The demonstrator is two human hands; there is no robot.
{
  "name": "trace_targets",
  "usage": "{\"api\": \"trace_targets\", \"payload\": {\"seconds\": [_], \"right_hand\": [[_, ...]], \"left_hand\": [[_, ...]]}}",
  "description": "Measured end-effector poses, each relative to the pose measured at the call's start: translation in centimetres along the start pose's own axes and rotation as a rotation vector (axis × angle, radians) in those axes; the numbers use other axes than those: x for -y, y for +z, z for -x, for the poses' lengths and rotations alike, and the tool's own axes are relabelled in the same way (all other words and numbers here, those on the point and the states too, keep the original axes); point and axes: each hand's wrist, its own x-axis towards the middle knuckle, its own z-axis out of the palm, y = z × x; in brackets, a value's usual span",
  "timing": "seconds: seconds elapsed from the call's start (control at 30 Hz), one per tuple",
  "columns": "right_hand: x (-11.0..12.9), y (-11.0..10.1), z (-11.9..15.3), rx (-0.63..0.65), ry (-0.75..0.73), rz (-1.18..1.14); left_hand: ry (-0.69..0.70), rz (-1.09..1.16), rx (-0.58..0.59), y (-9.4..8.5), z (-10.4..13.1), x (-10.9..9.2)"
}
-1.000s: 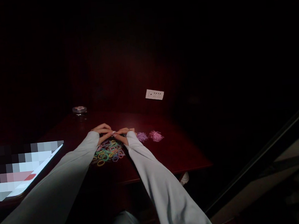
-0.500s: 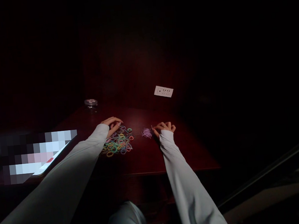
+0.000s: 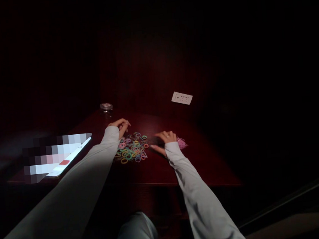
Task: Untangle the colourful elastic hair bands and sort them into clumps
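A loose pile of small coloured rings and bands [image 3: 131, 150] lies on the dark red table [image 3: 203, 168]. At the pile's far left edge is my left hand [image 3: 123, 126], its fingers bent and close together; whether anything is between them is too small to see. My right hand [image 3: 163, 141] is to the right of the pile, thumb and fingers apart, with nothing visible between them. A small heap of pink-purple bands [image 3: 182, 143] lies just right of my right hand, partly hidden behind it.
A lit screen device [image 3: 64, 162], partly blurred out, stands at the left of the table. A small clear round container [image 3: 106, 107] sits at the back left. A white socket plate [image 3: 182, 98] is on the wall behind. The surroundings are very dark.
My right hand has moved left, from beside the pink-purple heap towards the coloured pile, and its fingers have spread. My left hand has shifted slightly. The whole view has moved a little.
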Motion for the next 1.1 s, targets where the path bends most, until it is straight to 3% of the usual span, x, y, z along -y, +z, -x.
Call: {"api": "trace_targets", "payload": {"seconds": [0.1, 0.2, 0.37, 0.57, 0.83, 0.97, 1.1], "right_hand": [[2.5, 0.6, -0.7, 0.15, -0.224, 0.006], [3.9, 1.4, -1.6, 0.177, -0.274, 0.024], [4.6, 3.3, -3.6, 0.108, -0.202, -0.025], [4.5, 5.2, -5.0, -0.006, -0.068, -0.198], [3.0, 4.1, -5.4, -0.069, 0.115, -0.283], [3.0, 3.4, -4.8, -0.042, 0.029, -0.286], [3.5, 4.2, -4.4, 0.091, -0.134, -0.242]], "left_hand": [[-0.035, 0.111, -0.082, 0.0, -0.5, 0.1], [-0.051, 0.184, -0.123, 0.1, -0.7, -0.1], [-0.055, 0.225, -0.193, 0.0, -0.4, -1.3], [-0.064, 0.197, -0.16, -0.1, -0.1, -1.7], [-0.061, 0.18, -0.148, -0.1, -0.1, -1.6], [-0.029, 0.129, -0.119, -0.1, 0.0, -1.5], [-0.046, 0.097, -0.056, -0.2, -0.1, -0.8]]}}
